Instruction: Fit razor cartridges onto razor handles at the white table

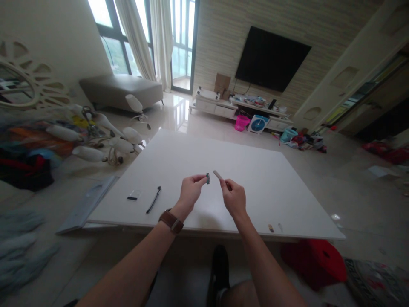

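My left hand is raised over the white table and pinches a small dark rectangular piece between thumb and fingertips. A brown watch sits on that wrist. My right hand is closed round a thin pale stick, whose tip points toward the dark piece. A narrow gap separates the stick's tip from the piece. On the table to the left lie a slim black tool and a small black flat item.
Two tiny bits lie near the table's front right edge. A red stool stands under that corner. A white-shaded lamp fixture and clutter lie on the floor at left. A TV, cabinet and pink basket are far back.
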A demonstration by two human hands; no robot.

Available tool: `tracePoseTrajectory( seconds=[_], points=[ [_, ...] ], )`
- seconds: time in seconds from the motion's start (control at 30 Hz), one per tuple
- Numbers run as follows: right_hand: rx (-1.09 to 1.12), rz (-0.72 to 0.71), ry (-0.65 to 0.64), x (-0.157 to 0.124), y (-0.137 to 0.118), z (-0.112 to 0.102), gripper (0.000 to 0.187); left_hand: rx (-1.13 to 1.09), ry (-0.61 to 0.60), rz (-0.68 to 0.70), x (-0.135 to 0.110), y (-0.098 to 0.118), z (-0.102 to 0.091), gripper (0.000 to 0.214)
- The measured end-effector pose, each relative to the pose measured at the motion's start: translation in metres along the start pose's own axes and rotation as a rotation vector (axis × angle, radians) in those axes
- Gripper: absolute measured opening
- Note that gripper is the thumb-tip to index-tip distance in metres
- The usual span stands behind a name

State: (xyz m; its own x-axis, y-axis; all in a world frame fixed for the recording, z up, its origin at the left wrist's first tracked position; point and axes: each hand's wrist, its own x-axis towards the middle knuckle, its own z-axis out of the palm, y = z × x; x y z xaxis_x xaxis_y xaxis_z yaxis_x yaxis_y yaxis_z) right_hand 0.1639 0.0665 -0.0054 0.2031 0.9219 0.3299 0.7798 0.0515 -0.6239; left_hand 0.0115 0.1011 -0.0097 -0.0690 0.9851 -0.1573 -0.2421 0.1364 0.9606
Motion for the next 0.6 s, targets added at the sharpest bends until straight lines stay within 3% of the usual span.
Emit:
tracePoseTrajectory(
  seconds=[0.13, 0.3, 0.47, 0.6],
  points=[
    [0.033, -0.056, -0.114, -0.0011, -0.0014, -0.0002, 0.044, 0.0, -0.015, -0.01, -0.001, 0.0009, 0.0005, 0.02],
    [0.003, 0.01, -0.018, 0.0005, 0.0006, 0.0017, 0.043, 0.023, -0.014, -0.025, -0.0013, 0.0005, 0.001, 0.023],
    [0.074, -0.05, -0.112, -0.0012, -0.0005, 0.0027, 0.044, 0.02, -0.034, -0.023, -0.002, 0.0005, 0.0022, 0.023],
    [0.067, -0.003, -0.017, -0.0003, 0.0001, 0.0018, 0.044, 0.024, -0.029, -0.027, -0.0027, 0.0001, 0.0029, 0.022]
  ],
)
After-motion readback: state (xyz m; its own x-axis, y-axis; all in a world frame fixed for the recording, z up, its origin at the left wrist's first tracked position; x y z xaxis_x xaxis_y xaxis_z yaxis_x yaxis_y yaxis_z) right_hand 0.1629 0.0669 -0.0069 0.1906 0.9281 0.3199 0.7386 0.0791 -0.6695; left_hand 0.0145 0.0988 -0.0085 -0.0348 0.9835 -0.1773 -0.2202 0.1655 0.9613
